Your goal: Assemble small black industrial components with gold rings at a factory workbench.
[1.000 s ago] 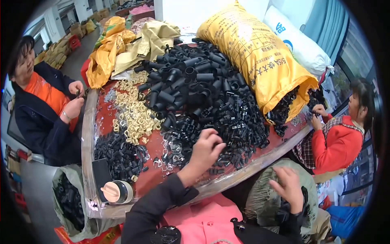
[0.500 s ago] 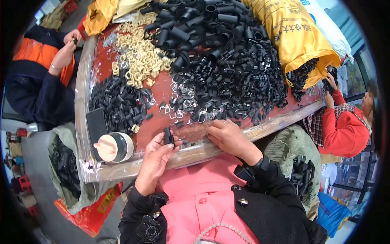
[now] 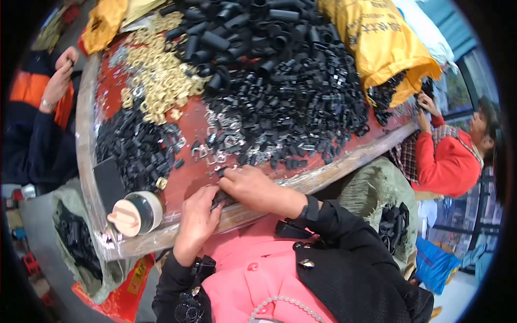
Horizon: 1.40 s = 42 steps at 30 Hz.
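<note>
My left hand (image 3: 194, 222) is closed around a short black plastic tubular part (image 3: 219, 199) at the table's near edge, with much of that part hidden by the fingers. Right beside it, my right hand (image 3: 256, 188) has its fingers bent over the same spot. At its fingertips a small dark piece (image 3: 221, 171) shows, too covered to make out. Beyond the hands lie loose silver metal loops (image 3: 215, 151) and a broad heap of small black plastic parts (image 3: 291, 113).
Cream plastic rings (image 3: 161, 81), small black pieces (image 3: 126, 145) and larger black tubes (image 3: 231, 32) cover the red table. A lidded jar (image 3: 142, 212) stands at the near left corner. Open sacks flank me. One person sits at left, another in red (image 3: 447, 159) at right.
My right hand has moved left to meet my left hand. The black part has tilted down from upright and is now mostly covered. The view has shifted slightly.
</note>
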{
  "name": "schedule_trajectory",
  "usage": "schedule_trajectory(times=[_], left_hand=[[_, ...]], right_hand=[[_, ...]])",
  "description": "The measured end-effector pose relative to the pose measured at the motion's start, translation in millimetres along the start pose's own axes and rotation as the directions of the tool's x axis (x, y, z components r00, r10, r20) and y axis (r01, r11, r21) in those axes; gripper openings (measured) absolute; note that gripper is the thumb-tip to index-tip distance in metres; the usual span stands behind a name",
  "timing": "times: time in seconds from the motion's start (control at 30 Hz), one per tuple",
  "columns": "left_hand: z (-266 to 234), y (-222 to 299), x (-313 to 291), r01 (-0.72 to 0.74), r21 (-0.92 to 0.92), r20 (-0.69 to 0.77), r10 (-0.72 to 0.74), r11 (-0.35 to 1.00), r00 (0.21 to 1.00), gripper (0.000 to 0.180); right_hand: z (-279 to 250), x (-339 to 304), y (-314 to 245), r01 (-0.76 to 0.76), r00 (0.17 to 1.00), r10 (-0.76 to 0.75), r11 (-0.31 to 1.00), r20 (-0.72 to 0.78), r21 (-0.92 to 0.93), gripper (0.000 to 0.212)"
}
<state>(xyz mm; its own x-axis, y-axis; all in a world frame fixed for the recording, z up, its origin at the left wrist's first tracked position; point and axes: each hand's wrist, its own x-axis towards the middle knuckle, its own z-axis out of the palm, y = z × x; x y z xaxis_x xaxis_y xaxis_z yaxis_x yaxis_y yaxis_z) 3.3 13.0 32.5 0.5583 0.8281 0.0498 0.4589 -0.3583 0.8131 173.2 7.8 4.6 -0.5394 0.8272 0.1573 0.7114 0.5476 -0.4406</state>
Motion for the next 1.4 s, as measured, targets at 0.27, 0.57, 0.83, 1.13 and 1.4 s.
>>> schedule_trajectory(times=[0.27, 0.57, 0.83, 1.13, 1.4], left_hand=[[34, 18, 42, 0.054, 0.1, -0.003, -0.054, 0.993, 0.999, 0.019], [56, 24, 64, 0.144, -0.114, -0.015, -0.146, 0.983, 0.989, 0.009], [69, 26, 73, 0.166, -0.173, -0.051, -0.177, 0.971, 0.983, 0.007], [69, 36, 80, 0.123, -0.159, -0.047, -0.132, 0.98, 0.99, 0.008], [71, 21, 91, 0.112, -0.168, 0.029, -0.108, 0.979, 0.994, 0.006]], right_hand=[[-23, -23, 30, -0.228, 0.971, 0.237, 0.961, -0.035, 0.158, 0.011], [-38, -41, 56, -0.184, 0.944, 0.318, 0.726, -0.087, 0.663, 0.012], [-51, -48, 73, -0.349, 0.9, 0.387, 0.368, 0.199, 0.862, 0.013], [-51, -50, 76, -0.345, 0.909, 0.35, 0.327, 0.226, 0.88, 0.018], [-49, -46, 89, -0.322, 0.915, 0.363, 0.404, 0.173, 0.856, 0.02]])
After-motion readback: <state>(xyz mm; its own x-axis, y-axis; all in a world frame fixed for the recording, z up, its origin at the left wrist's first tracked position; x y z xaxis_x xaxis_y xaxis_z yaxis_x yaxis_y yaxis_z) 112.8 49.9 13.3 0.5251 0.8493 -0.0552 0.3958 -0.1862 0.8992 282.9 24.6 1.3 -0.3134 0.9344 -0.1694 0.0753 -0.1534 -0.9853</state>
